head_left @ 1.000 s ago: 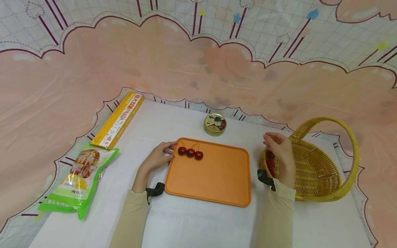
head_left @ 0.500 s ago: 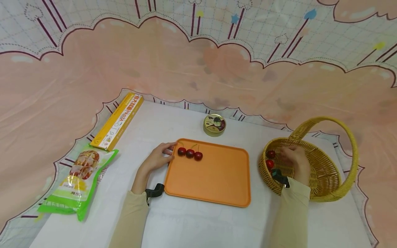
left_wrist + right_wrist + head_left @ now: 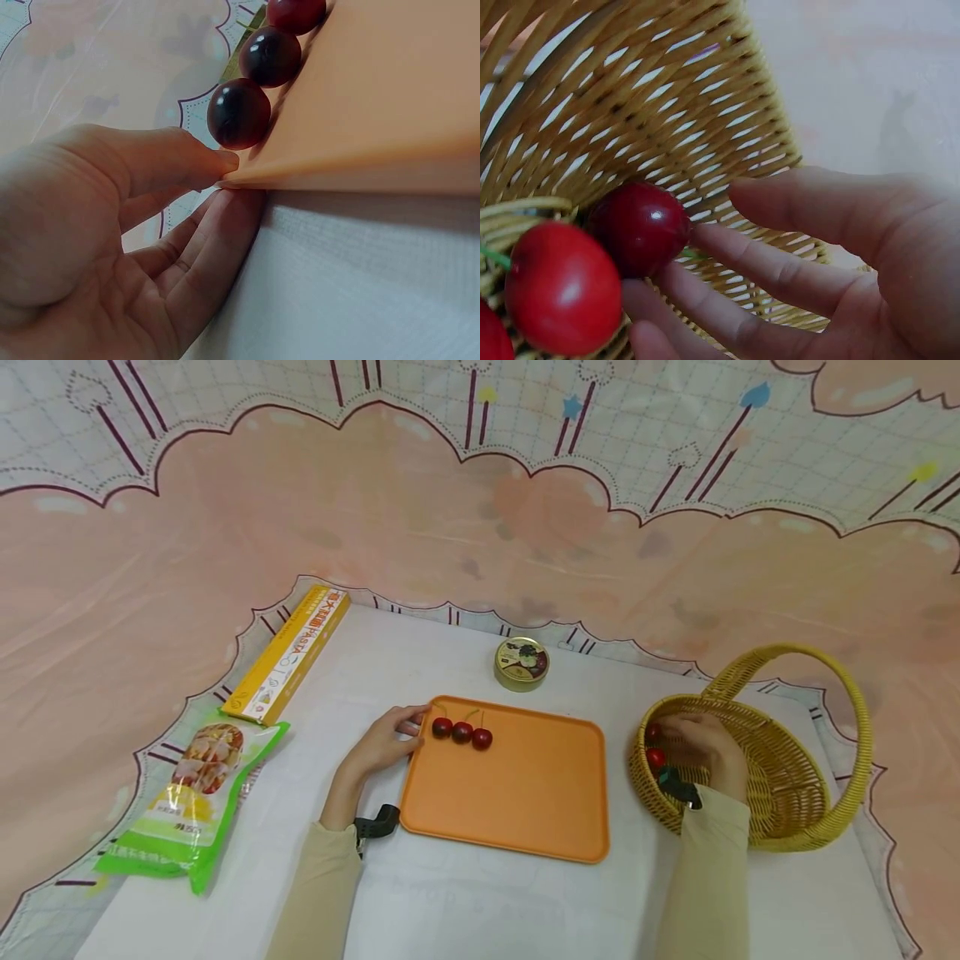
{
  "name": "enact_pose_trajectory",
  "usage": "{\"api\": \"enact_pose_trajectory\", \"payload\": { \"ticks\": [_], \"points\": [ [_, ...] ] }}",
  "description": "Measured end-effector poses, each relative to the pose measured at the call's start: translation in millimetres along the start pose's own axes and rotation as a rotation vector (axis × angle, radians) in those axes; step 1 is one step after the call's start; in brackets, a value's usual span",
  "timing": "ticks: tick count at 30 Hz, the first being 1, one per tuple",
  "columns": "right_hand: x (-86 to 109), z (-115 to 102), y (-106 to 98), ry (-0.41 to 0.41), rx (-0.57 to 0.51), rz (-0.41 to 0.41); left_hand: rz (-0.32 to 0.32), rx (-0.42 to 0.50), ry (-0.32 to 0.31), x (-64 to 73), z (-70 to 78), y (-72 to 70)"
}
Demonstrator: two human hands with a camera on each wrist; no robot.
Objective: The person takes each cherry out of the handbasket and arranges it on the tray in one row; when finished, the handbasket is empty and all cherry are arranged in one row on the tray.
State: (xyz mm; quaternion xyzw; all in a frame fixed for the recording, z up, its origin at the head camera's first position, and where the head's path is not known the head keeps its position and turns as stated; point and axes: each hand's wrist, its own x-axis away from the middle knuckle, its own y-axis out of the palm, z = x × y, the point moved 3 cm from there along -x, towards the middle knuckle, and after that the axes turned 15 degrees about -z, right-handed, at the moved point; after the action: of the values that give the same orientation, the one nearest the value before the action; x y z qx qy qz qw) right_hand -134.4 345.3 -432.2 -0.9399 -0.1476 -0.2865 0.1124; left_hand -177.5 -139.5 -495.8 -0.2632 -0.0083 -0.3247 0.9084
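Rectangular orange plastic tray (image 3: 510, 785): lies flat at the middle of the white worktop (image 3: 450, 902); far-left corner pinched by the left hand (image 3: 382, 743), thumb above the rim, fingers beneath.

Three round dark-red cherries (image 3: 462, 732) with thin stems: in a slanting row on the tray, near its far-left corner, stems toward the far edge.

Oval yellow-brown wicker basket (image 3: 795, 777) with tall arched handle: by the worktop's right edge. Right hand (image 3: 705, 739) inside, at the left wall; fingers loosely extended, thumb well apart from them, grip wide.

Glossy dark-red round cherry (image 3: 641, 229): in the basket, against the fingertips of the right hand; thumb clear of it.

Bright-red cherry with green stem (image 3: 564, 289): just beside the dark one, nearer the worktop's near edge; part of another red fruit (image 3: 493, 337) next to it.

Low round gold tin (image 3: 521, 664), fruit-printed lid: near the far edge, beyond the tray.

Long yellow-and-white pasta carton (image 3: 288, 653): aslant along the left edge, toward the far-left corner.

Green-and-clear plastic food bag (image 3: 197, 793): left edge, at the carton's near end.
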Motion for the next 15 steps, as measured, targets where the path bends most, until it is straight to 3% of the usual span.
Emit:
{"api": "enact_pose_trajectory", "payload": {
  "ticks": [4, 8, 15],
  "points": [
    [-2.0, -0.2, -0.3, -0.026, -0.034, -0.027, -0.004, -0.006, 0.002, -0.9, -0.7, 0.0],
    [-4.6, -1.0, 0.5, -0.021, 0.0, -0.031, -0.001, -0.007, 0.007, -0.8, -0.6, -0.5],
    [-3.8, -2.9, 3.3, -0.024, -0.005, 0.006, -0.001, -0.002, 0.015, 1.0, 0.9, -1.1]
  ]
}}
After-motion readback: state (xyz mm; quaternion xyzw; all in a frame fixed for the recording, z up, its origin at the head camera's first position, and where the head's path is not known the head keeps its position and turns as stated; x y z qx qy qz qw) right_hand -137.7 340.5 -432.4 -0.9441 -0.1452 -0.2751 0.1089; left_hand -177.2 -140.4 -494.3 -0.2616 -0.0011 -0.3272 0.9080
